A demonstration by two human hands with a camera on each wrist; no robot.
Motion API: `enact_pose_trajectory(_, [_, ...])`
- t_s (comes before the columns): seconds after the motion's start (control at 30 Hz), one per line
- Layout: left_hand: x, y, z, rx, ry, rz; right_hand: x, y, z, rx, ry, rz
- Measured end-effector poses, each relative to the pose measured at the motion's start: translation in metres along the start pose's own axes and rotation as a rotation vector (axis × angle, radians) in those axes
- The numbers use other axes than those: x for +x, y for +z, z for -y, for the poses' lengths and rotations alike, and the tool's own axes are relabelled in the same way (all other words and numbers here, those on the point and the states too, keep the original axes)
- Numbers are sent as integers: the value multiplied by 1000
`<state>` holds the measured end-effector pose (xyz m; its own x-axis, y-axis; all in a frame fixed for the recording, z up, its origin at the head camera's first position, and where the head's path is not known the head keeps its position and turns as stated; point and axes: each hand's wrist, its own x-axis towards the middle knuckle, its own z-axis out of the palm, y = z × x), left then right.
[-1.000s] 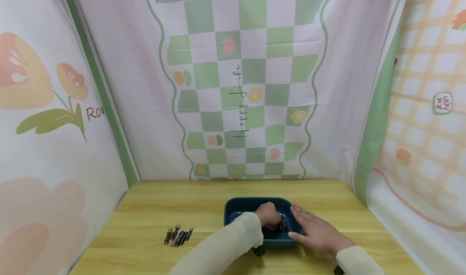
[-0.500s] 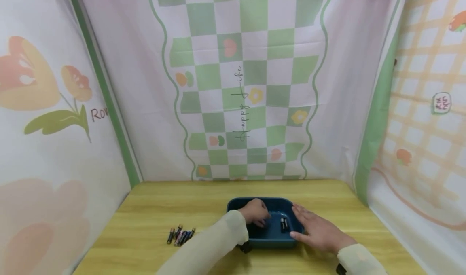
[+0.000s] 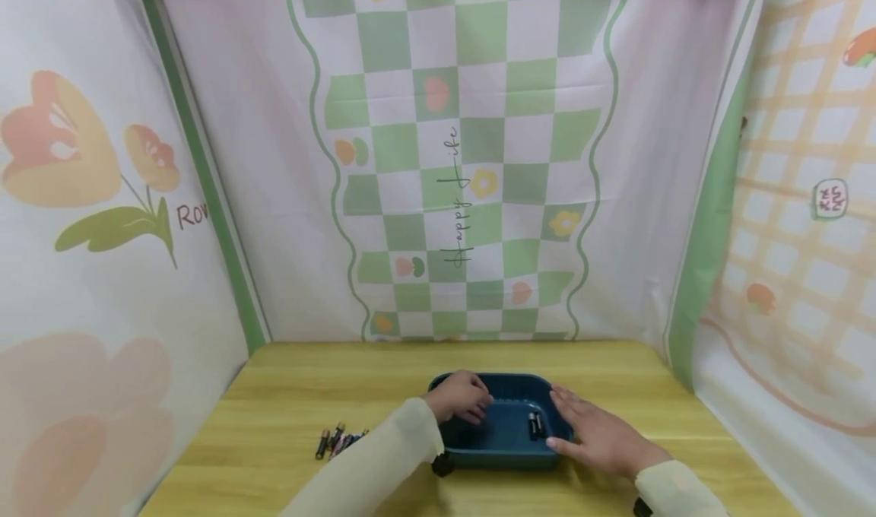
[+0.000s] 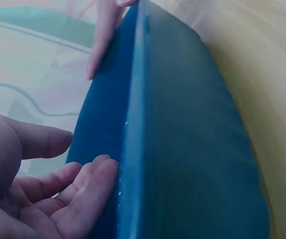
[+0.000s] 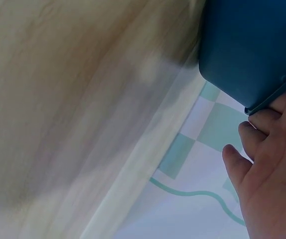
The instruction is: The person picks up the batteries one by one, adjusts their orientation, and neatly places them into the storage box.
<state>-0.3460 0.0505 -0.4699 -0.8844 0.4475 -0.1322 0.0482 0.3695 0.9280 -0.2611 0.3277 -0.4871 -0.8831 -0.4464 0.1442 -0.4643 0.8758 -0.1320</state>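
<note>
A dark blue rectangular box (image 3: 506,460) stands on the table. Two small dark batteries (image 3: 536,426) lie side by side in its right part. Over the left end of the box is my left hand (image 3: 461,397), fingers loosely bent and nothing between them; the left wrist view shows the thumb (image 4: 48,143) apart from the fingertips. My right hand (image 3: 605,437) rests against the right end, its fairly straight fingers on the rim and the thumb near the front corner. Several batteries (image 3: 335,439) lie in a loose group on the table, partly covered by the left sleeve.
The wooden table (image 3: 308,380) carries the box right of its middle. Patterned cloth (image 3: 479,198) hangs behind it and at both sides. A dark wrist strap piece (image 3: 442,465) is by the left cuff, close to the box's front wall.
My left hand has drawn back leftward and up from the right part of the box, leaving the two batteries there in view. The right hand stays at the rim.
</note>
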Motion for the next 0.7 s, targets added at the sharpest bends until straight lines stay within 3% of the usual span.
enact_pose_trajectory(0.7, [-31, -56, 6, -71, 10, -35, -2, -1, 1, 12, -8, 5])
